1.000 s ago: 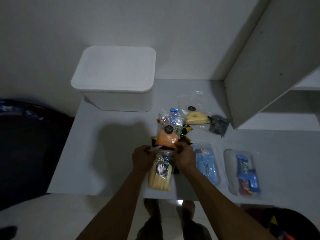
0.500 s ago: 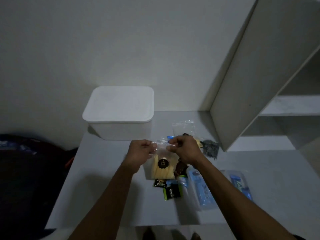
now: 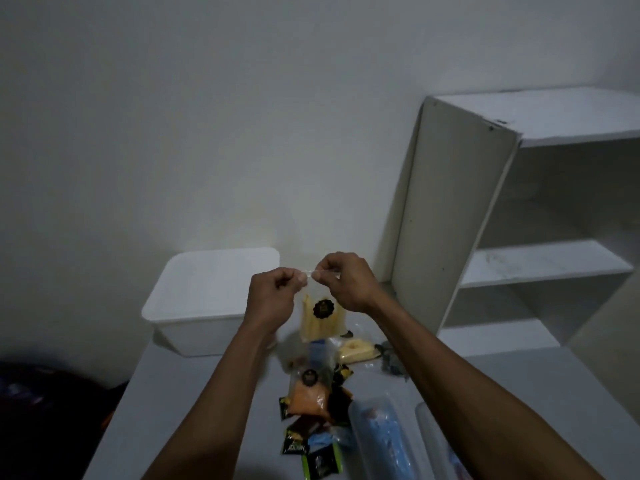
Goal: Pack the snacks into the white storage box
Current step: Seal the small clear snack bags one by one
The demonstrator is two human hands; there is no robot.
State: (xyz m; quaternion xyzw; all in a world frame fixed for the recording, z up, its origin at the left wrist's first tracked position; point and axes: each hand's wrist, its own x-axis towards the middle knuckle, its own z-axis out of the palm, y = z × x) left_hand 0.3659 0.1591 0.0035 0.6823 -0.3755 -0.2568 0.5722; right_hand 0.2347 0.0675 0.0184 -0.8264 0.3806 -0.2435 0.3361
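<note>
Nearest, below the raised hands, an orange snack bag (image 3: 307, 396), small dark sachets (image 3: 304, 445) and a blue packet in clear wrap (image 3: 384, 441) lay on the white table (image 3: 166, 403). Above them the left hand (image 3: 273, 299) and right hand (image 3: 343, 282) each pinched the top edge of a clear bag of yellow sticks (image 3: 320, 317), held up off the table. Beyond the left hand sat the white storage box (image 3: 211, 299), lid on.

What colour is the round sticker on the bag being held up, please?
Black, with a faint gold mark, on the held bag; seen in the head view.
</note>
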